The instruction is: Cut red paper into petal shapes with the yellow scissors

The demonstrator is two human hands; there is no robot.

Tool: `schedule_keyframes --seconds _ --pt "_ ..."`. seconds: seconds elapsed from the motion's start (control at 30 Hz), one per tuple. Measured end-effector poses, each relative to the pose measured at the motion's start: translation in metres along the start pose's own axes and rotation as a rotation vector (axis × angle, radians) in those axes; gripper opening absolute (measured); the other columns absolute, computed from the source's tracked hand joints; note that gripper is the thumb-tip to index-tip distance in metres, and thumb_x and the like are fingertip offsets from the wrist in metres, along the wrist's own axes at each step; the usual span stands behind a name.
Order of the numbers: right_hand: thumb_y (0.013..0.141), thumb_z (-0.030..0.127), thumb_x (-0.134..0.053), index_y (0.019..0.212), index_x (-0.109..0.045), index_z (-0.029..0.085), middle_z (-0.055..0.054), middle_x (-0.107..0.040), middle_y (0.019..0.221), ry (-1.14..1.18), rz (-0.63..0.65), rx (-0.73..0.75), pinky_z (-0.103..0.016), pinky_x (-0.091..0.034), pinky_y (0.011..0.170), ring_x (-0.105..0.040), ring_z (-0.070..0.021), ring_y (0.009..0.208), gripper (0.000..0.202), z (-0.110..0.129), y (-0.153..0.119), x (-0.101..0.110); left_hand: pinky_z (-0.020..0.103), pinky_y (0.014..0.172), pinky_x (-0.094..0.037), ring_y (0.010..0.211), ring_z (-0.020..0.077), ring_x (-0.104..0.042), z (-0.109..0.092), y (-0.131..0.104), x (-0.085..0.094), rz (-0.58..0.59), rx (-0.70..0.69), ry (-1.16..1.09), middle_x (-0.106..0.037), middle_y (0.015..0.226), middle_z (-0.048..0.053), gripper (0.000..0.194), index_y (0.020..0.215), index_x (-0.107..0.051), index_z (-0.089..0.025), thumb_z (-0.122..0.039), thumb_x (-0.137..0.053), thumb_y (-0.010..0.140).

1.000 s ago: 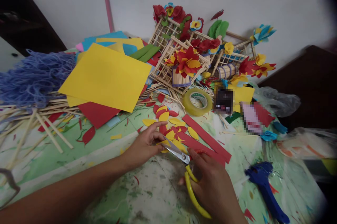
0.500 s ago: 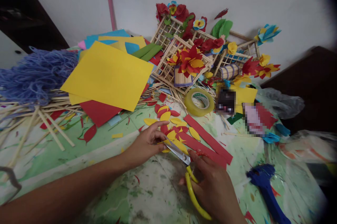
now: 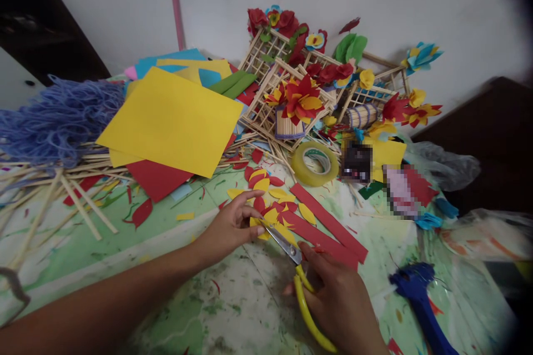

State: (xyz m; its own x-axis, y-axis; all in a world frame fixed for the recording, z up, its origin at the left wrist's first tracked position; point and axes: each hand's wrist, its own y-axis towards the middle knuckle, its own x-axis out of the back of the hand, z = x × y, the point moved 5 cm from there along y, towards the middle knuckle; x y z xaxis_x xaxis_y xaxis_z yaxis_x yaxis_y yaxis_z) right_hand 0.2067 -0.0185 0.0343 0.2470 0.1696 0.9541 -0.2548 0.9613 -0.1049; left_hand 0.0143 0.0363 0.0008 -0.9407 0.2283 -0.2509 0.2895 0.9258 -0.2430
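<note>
My right hand (image 3: pixel 333 294) is wrapped round the yellow handles of a pair of scissors (image 3: pixel 287 246), whose blades point up and left. At their tips my left hand (image 3: pixel 233 219) pinches a small piece of yellow paper (image 3: pixel 255 224), partly hidden by the fingers. Just beyond both hands lies a loose pile of petal-shaped cuttings, among them a yellow petal (image 3: pixel 307 213) and a red petal (image 3: pixel 275 181). Two red paper strips (image 3: pixel 328 221) lie slantwise beside the right hand.
Behind stand stick-lattice pieces with paper flowers (image 3: pixel 302 100) and a roll of clear tape (image 3: pixel 296 169). Yellow sheets (image 3: pixel 170 121), purple string (image 3: pixel 62 121) and thin sticks (image 3: pixel 79 205) fill the left. A blue glue gun (image 3: pixel 422 299) lies at right.
The scissor blades look more closed, and their tips have shifted slightly at the left fingers. Otherwise both hands stay nearly in place.
</note>
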Motion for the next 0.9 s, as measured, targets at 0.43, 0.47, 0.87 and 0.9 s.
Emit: schedule_keyframes --seconds 0.43,0.47,0.87,0.9 --pt "0.072 0.051 -0.064 0.121 -0.059 0.018 -0.006 -0.068 0.078 -0.025 -0.031 0.012 -0.024 -0.044 0.049 -0.061 -0.0168 0.06 0.059 -0.0011 -0.0008 -0.0015 0.026 0.063 -0.042 0.07 0.013 -0.057 -0.0022 0.0018 0.0013 -0.009 -0.018 -0.04 -0.062 0.078 0.0 0.069 0.128 -0.036 -0.017 -0.025 -0.07 0.069" --pt "0.072 0.051 -0.065 0.121 -0.06 0.018 -0.006 -0.068 0.077 -0.03 -0.031 0.013 -0.024 -0.044 0.049 -0.061 -0.0165 0.058 0.059 -0.0005 -0.0002 -0.0011 0.026 0.063 -0.041 0.07 0.0127 -0.057 -0.0019 0.0018 0.0015 -0.008 -0.022 -0.039 -0.062 0.078 0.0 0.068 0.128 -0.036 -0.017 -0.025 -0.07 0.07" --pt "0.073 0.042 -0.065 0.118 -0.061 0.021 -0.004 -0.069 0.077 -0.017 -0.037 0.025 -0.022 -0.045 0.047 -0.061 -0.0149 0.055 0.05 -0.0001 -0.0003 -0.0011 0.025 0.062 -0.039 0.069 0.0136 -0.055 -0.0035 0.0017 0.0011 -0.03 -0.024 -0.017 -0.061 0.076 -0.001 0.068 0.126 -0.04 -0.018 -0.03 -0.072 0.067" --pt "0.073 0.041 -0.065 0.118 -0.061 0.021 -0.004 -0.069 0.078 -0.022 -0.041 0.028 -0.022 -0.045 0.047 -0.061 -0.0149 0.055 0.05 -0.0002 -0.0007 -0.0014 0.024 0.061 -0.039 0.068 0.0132 -0.055 -0.0032 0.0019 0.0019 -0.034 -0.031 -0.011 -0.06 0.075 -0.001 0.067 0.125 -0.04 -0.018 -0.029 -0.072 0.067"
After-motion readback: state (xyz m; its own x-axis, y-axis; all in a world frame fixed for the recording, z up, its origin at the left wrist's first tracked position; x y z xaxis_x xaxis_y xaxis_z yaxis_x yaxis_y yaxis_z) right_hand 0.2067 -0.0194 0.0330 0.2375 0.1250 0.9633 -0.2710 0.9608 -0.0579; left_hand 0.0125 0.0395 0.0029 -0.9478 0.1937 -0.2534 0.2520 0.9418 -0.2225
